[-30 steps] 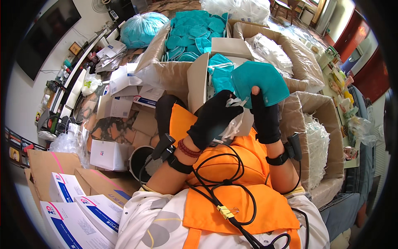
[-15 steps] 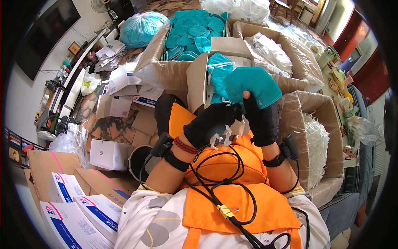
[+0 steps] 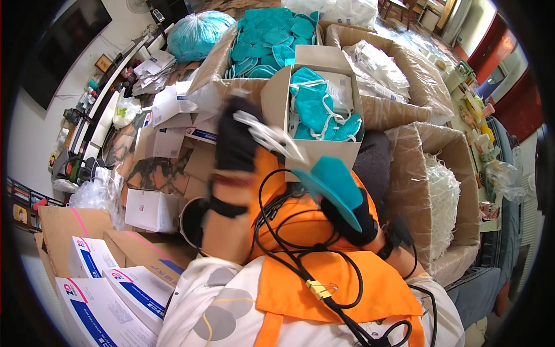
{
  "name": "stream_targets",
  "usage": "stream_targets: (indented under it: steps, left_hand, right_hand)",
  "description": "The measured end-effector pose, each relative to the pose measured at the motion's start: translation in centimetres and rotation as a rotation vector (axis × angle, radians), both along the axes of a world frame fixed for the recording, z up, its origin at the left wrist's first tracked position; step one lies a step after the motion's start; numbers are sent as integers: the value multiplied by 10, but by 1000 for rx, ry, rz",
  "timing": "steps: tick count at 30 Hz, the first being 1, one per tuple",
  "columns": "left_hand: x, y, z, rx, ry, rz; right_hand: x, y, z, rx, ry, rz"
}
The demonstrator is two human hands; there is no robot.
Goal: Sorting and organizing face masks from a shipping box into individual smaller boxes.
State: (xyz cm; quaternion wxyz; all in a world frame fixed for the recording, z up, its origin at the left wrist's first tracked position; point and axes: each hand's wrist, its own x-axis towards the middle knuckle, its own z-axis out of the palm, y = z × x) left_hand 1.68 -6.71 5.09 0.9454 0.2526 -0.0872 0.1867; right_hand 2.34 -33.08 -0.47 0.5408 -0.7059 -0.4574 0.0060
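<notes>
1. Grasping one teal mask [image 3: 338, 185] in the right hand [image 3: 365, 217], gloved in black; keeping it tilted on the near side of the open carton's front edge, above the orange apron [image 3: 376, 283]. Hiding most of that hand's fingers behind the mask.
2. Gripping white straps [image 3: 269, 136] in the left hand [image 3: 237, 136], likewise black-gloved and lifted beside the carton's front left corner; blurring too much for single fingers to be told.
3. Trailing the straps from the left hand across the carton's front wall toward the mask; leaving unclear whether strap and mask are joining.
4. Facing the open carton [image 3: 326, 153], containing loose teal masks [image 3: 312, 110] with white straps, some lying along its front edge, and a pale packet [image 3: 341, 87] toward its far right corner.
5. Seeing, past the carton's far left corner, a lined box [image 3: 211, 72] heaped with teal masks; past its far right corner, another lined box [image 3: 428, 87] holding white packets.
6. Having, to the right, a third lined box [image 3: 407, 173] carrying white strips [image 3: 444, 208].
7. Wearing black bands at both wrists; draping a black cable [image 3: 342, 320] down the apron.
</notes>
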Motion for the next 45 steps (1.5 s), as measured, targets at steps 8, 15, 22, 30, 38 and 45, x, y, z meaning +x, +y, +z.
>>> stream_targets:
  steps: [8,15,22,30,38,45]
  left_hand:
    - [3,-21,-40,680,280,174]
    - [5,-63,-22,1318,85,-46]
    - [-7,-80,-34,1157,167,126]
    - [-14,-79,-56,1041,146,132]
    - [-11,2,-13,216,143,157]
    - [-11,51,-26,175,272,155]
  right_hand:
    - [65,5,44,114,412,-284]
    - [69,15,72,57,419,-290]
    - [82,18,52,223,338,-375]
    - [62,23,32,35,26,-396]
    - [-1,4,31,-55,-148,20]
    - [58,51,45,-21,-212,-272]
